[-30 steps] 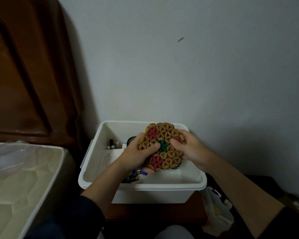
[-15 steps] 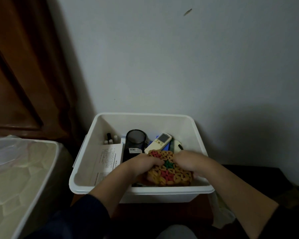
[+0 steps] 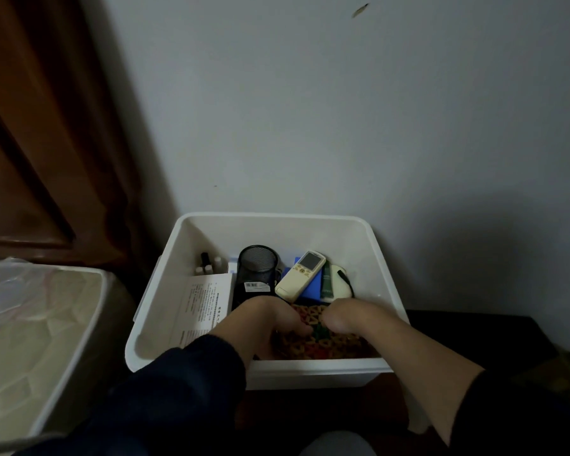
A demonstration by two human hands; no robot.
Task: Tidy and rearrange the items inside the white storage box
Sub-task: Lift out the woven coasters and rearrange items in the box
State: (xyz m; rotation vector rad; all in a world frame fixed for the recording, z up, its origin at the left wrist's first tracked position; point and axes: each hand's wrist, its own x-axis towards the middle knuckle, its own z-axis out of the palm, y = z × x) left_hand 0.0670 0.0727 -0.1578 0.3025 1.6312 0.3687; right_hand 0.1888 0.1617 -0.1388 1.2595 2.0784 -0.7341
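Observation:
The white storage box (image 3: 384, 258) stands against the wall. Low in its front right part lies a woven beaded mat (image 3: 313, 345), tan with red and green patches. My left hand (image 3: 270, 319) grips the mat's left side and my right hand (image 3: 346, 319) grips its right side, fingers curled down over it. Behind them lie a cream remote control (image 3: 301, 276) on a blue block (image 3: 313, 287), a black mesh cup (image 3: 256, 268) on its side, a printed leaflet (image 3: 204, 301) and small bottles (image 3: 204, 263) in the back left corner.
A dark green tube (image 3: 327, 280) and a pale oval object with a black cord (image 3: 341, 284) lie right of the remote. A cream lidded bin (image 3: 37, 330) stands at the left. Brown wood panelling (image 3: 46, 126) fills the far left. A dark surface (image 3: 474, 327) lies right of the box.
Both hands have lowered the mat from above the box rim down into its front part. The view has tilted, so the box appears lower in frame.

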